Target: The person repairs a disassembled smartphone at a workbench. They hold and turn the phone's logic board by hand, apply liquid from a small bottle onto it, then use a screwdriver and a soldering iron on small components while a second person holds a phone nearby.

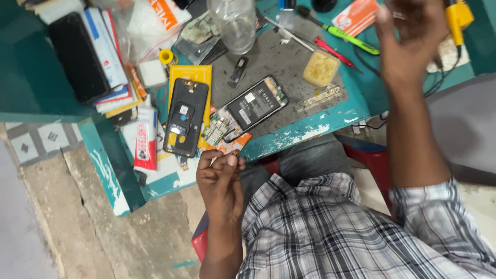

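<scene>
Teal table (330,121): grey mat (281,62), opened phone (256,106).

Worn painted wood table (330,121); matt grey mat (284,62); clear plastic bottle (235,23).

Teal table (330,121) — grey-white checked shirt (320,227) — yellow card (192,73).

Right hand (408,39) blurred, fingertips cut by top edge; tiny part in left hand (221,173) unidentifiable.
</scene>
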A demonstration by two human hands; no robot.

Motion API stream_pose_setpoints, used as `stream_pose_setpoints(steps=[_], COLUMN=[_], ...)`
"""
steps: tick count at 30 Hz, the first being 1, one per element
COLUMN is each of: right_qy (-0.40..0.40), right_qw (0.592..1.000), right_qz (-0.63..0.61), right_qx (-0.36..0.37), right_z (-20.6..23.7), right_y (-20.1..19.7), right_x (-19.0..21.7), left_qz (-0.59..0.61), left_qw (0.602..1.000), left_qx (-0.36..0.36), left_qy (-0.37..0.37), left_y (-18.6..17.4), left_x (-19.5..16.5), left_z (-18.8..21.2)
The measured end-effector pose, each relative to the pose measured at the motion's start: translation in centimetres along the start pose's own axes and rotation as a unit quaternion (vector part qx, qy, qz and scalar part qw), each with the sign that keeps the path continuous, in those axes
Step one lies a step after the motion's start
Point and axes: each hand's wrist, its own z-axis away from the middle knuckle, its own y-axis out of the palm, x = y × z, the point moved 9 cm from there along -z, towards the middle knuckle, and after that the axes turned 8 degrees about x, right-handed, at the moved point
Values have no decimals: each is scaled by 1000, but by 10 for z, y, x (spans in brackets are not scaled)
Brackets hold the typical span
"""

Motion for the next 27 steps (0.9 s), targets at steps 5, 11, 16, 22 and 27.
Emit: stream_pose_setpoints(steps=[5,11,16,22,27], right_qy=[103,80,-14,-48,-58], right_qw=[994,989,924,866,853], right_qz=[-8,43,339,435,462], right_qx=[23,119,176,242,237], right_z=[85,99,47,0,-4], right_y=[0,42,45,66,75], right_x=[11,33,37,30,51], left_qz=[0,-2,-1,-5,-10], left_qw=[1000,1000,999,1000,1000], left_qx=[-19,-14,-35,-21,-12], left_qy=[0,-5,-7,-1,2], left_y=[-19,-23,-27,-18,-1], left_x=[6,8,7,-1,-16], left_z=[2,6,12,11,4])
